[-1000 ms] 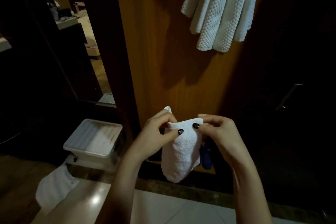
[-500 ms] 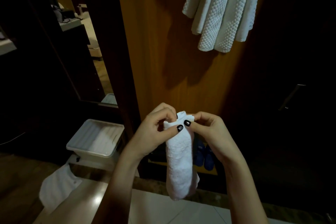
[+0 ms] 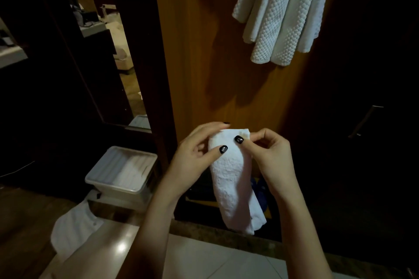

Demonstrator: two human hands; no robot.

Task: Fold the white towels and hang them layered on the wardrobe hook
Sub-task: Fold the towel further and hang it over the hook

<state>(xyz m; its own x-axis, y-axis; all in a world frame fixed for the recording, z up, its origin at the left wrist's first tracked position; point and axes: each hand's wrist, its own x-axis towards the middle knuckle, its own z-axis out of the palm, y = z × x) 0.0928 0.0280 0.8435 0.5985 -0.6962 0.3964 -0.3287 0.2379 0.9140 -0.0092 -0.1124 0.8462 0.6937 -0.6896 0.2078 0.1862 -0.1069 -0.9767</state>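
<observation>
Before the wooden wardrobe door (image 3: 226, 56), quilted towels (image 3: 283, 13) hanging at upper right, the left hand (image 3: 192, 158) and right hand (image 3: 269, 154) pinch the top of a folded white towel (image 3: 233, 179) at lower centre, so folding looks nearly done and a lift to the unseen hook comes next.

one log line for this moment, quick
phase: folding | left hand: grips small towel top | right hand: pinches its corner | waffle towel: hanging above

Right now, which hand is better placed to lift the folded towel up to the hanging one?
Probably right: the right hand pinches the folded towel at its top, nearer the hanging towel.
</observation>
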